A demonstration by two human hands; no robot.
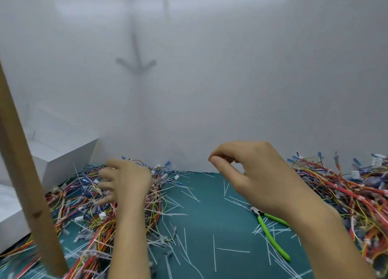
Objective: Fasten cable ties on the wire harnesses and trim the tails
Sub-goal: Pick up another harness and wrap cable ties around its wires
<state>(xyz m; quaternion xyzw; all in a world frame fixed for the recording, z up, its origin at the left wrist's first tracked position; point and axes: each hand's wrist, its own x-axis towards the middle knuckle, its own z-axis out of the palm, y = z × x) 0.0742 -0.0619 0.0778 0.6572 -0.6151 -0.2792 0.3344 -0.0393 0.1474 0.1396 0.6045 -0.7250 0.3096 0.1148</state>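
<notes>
A tangled pile of multicoloured wire harnesses (pixel 84 205) covers the left of the green cutting mat (pixel 210 215). My left hand (pixel 128 182) reaches over it, fingers spread and blurred, touching the wires. A second harness pile (pixel 346 194), with white ties on the bundles, lies on the right. My right hand (pixel 258 180) hovers above the mat's middle, fingers curled and thumb tip against the index finger; I see nothing in it. Green-handled cutters (pixel 270 234) lie on the mat below that hand. Loose white cable ties and cut tails (pixel 233 250) are scattered around.
A slanted wooden post (pixel 27 184) crosses the near left. White boxes (pixel 67 159) stand behind the left pile. A white wall (pixel 210 89) closes off the back of the mat.
</notes>
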